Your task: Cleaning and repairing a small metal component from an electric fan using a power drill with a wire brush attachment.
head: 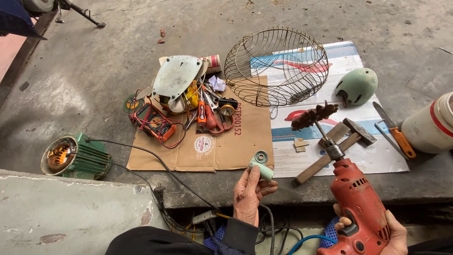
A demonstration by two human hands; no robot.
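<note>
My left hand (pixel 248 194) holds up a small pale green cylindrical part (pixel 261 165) with a round hole in its end, pinched between thumb and fingers. My right hand (pixel 384 231) grips a red electric drill (pixel 361 208) at the lower right. A rusty wire brush wheel (pixel 314 116) sits in the drill's chuck and points up and left, a little to the right of the green part. The two do not touch.
A flattened cardboard sheet (pixel 217 151) carries scissors, screwdrivers, a multimeter (pixel 155 123) and a pale metal plate. Beyond lie a wire fan guard (pixel 276 66), a green domed cover (pixel 357 86), a hammer (pixel 337 144), a knife, a white bucket (pixel 432 125) and a green motor (pixel 75 157).
</note>
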